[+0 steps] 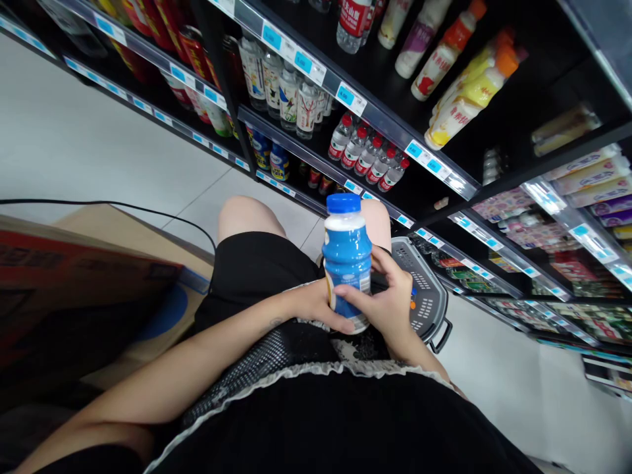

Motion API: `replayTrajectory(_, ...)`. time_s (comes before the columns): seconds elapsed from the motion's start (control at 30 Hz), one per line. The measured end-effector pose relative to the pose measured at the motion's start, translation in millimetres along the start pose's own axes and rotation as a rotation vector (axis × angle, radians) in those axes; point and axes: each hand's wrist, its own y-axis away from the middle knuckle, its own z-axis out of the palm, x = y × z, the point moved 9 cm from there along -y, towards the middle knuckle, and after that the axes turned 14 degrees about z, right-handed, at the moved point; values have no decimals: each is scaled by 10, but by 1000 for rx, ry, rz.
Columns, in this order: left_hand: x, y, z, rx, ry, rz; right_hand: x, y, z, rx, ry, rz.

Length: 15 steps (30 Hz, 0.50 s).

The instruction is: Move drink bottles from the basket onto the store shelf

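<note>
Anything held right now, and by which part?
A blue, waisted plastic bottle with a blue cap, held around its lower half by both the left hand and right hand.

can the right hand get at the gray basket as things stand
Probably, with a free grip: the gray basket sits just past the right hand, nothing visibly blocking the way, but that hand is holding the blue bottle along with the left hand.
</note>
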Motion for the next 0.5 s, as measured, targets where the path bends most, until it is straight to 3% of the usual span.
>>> replayTrajectory(0.2,-25,53,128,0,370,-90,185,-50,260,-282,-195,40)
replayTrajectory(0.37,16,47,102,51,357,-72,196,26,343,-354,-130,17)
replayTrajectory(0.5,55,27,86,20,300,-33,175,49,318,-333,-18,-13)
